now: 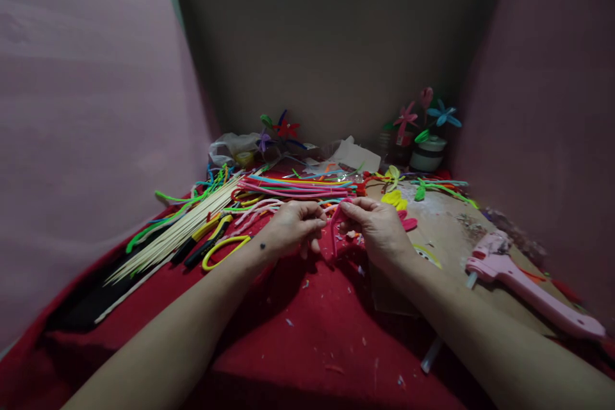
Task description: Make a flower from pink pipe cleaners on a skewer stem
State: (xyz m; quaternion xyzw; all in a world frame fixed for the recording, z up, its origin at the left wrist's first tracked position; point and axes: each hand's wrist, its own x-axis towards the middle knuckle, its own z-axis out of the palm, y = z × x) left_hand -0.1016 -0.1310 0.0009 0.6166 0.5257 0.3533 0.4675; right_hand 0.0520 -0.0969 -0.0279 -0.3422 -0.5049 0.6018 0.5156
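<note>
Between the thumb and fingers of my right hand (pixel 379 227) is a dark pink pipe cleaner (pixel 334 234), bent at the top with one length hanging down. My left hand (pixel 298 224) is just left of it, thumb and forefinger pinched together; whether anything is between them I cannot make out. Behind the hands lies a bundle of coloured pipe cleaners (pixel 298 187). Yellow-handled scissors (pixel 225 250) and black-and-yellow pliers (pixel 209 240) rest beside my left wrist. Yellow fuzzy loops (pixel 394 200) and a pink looped petal shape (pixel 408 224) lie beyond my right hand.
Wooden sticks (pixel 177 230) spread at the left. A pink glue gun (pixel 523 282) lies on a cardboard sheet (pixel 446 218) at the right. Pipe cleaner flowers (pixel 444 114) stand in a pot (pixel 427 154) at the back. Scraps dot the red cloth (pixel 288 359).
</note>
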